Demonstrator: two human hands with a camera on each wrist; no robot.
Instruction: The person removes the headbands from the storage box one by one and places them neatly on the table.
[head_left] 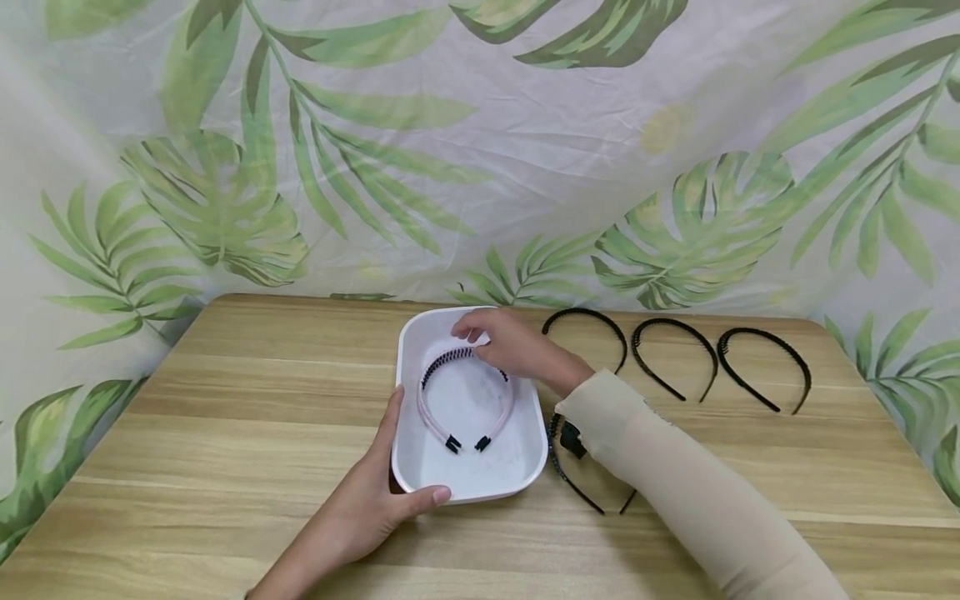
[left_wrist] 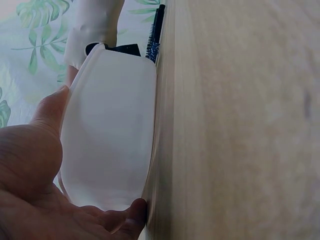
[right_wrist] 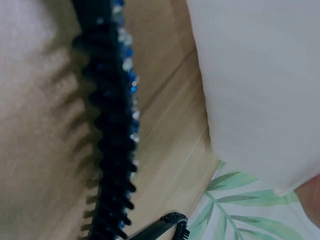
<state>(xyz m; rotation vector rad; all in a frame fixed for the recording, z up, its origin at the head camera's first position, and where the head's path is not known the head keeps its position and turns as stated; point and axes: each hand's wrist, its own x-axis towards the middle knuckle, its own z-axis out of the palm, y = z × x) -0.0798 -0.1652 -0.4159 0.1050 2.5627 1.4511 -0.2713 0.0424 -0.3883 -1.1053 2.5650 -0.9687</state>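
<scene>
A white plastic tub (head_left: 468, 483) stands on the table, and a pink headband (head_left: 427, 412) with black teeth and black tips lies in it. My left hand (head_left: 367, 500) grips the tub's near left corner, thumb over the front rim and fingers along the side. In the left wrist view this hand (left_wrist: 30, 175) holds the tub's outer wall (left_wrist: 107, 125). Over the tub's far right part, my right hand (head_left: 510, 342) hovers at the top of the pink headband, thumb tip right at the band and fingers apart from it.
Three black headbands (head_left: 675, 321) lie in a row at the back right. Beside the tub, partly under the right sleeve (head_left: 675, 467), lies a black toothed headband (head_left: 558, 467); its blue and clear stones show on the headband (right_wrist: 112, 115) in the right wrist view. A leaf-print cloth (head_left: 375, 167) hangs behind the table.
</scene>
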